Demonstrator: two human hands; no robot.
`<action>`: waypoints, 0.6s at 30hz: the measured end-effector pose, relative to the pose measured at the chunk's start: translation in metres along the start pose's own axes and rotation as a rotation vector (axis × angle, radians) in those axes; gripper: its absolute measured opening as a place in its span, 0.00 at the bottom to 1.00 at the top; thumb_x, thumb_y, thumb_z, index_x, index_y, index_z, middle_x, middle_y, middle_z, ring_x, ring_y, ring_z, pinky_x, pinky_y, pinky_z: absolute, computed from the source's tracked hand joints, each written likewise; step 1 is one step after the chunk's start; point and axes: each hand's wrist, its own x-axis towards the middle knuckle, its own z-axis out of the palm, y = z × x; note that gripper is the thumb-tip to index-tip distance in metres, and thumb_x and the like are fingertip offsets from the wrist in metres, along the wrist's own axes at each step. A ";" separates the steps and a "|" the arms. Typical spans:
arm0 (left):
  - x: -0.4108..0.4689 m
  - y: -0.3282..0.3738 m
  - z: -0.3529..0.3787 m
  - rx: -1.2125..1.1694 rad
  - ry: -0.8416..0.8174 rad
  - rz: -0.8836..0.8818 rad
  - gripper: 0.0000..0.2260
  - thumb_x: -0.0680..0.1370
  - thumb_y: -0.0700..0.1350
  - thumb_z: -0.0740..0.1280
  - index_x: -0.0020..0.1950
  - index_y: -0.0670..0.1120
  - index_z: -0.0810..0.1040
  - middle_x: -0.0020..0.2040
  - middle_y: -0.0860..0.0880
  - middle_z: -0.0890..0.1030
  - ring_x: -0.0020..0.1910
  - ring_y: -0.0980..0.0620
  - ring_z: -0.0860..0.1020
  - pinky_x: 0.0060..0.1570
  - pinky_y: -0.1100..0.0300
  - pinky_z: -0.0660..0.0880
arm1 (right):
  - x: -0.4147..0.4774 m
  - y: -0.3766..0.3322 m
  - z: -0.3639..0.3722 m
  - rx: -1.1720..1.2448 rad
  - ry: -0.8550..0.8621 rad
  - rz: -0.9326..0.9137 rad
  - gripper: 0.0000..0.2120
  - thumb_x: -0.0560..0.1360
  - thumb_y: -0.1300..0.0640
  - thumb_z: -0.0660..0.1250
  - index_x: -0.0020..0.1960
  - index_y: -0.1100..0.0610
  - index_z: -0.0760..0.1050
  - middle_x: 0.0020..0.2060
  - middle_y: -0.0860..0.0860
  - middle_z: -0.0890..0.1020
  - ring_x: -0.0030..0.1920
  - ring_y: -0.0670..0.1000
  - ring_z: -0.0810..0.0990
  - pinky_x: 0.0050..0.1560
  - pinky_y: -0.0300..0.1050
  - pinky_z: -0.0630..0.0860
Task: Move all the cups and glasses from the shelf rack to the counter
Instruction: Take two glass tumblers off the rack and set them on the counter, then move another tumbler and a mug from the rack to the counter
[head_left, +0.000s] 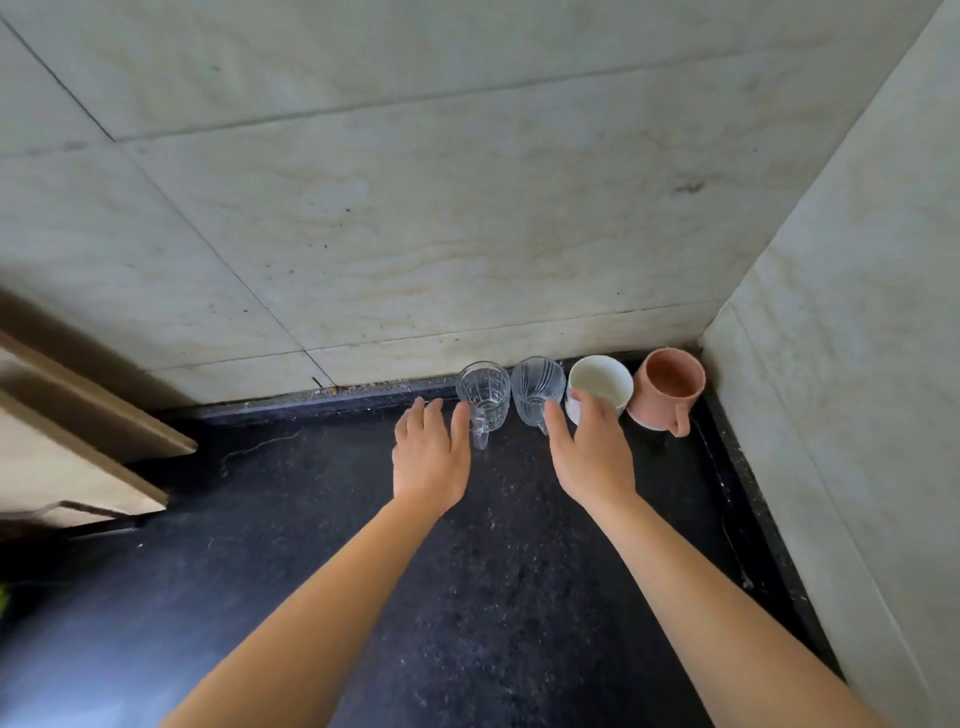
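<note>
head view: no brand, label or writing can be read on any of the cups or on the walls.

four vessels stand upright in a row on the dark speckled counter (519, 597), against the foot of the pale marble back wall (415, 234) and running into the corner with the side wall (857, 364). from left to right: a clear glass mug (483, 397) with a grid pattern, a clear glass cup (537, 389) with curved lines, a white cup (602, 384), and a pink mug (667, 387) with its handle turned toward the camera. they sit just beside one another; whether they touch is hard to tell.

the left hand (428, 457) is spread flat and loose, fingers apart, holding nothing; its thumb is right next to the glass mug's handle, and contact there cannot be judged. the right hand (592, 452) has its fingers curved onto the near side of the white cup, hiding that cup's lower front; the grip looks loose and partly open, and its thumb lies in front of the glass cup's base, so any handle there is mostly covered. how firmly it holds the cup cannot be told.

at the left edge a beige cabinet door or board (78, 426) is blurred and cut off. both forearms run out of the bottom of the frame. the shelf rack is out of view.
</note>
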 end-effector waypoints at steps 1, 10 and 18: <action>-0.011 -0.003 -0.015 0.048 0.055 0.044 0.30 0.82 0.61 0.47 0.78 0.44 0.63 0.80 0.42 0.60 0.79 0.42 0.54 0.75 0.44 0.56 | -0.003 -0.008 -0.011 -0.043 0.021 -0.072 0.27 0.83 0.40 0.56 0.74 0.57 0.68 0.71 0.57 0.74 0.68 0.58 0.75 0.64 0.53 0.74; -0.126 -0.050 -0.183 0.504 0.529 0.075 0.30 0.82 0.62 0.46 0.80 0.49 0.59 0.82 0.43 0.54 0.80 0.37 0.51 0.75 0.37 0.53 | -0.046 -0.129 -0.018 -0.207 0.051 -0.734 0.34 0.82 0.36 0.48 0.81 0.54 0.59 0.81 0.62 0.55 0.79 0.67 0.58 0.76 0.65 0.60; -0.301 -0.147 -0.264 0.570 0.798 -0.280 0.29 0.82 0.63 0.49 0.81 0.51 0.59 0.82 0.41 0.54 0.80 0.36 0.50 0.73 0.32 0.53 | -0.173 -0.270 0.061 -0.138 -0.123 -1.233 0.36 0.82 0.35 0.52 0.83 0.52 0.49 0.82 0.60 0.47 0.81 0.66 0.51 0.78 0.65 0.52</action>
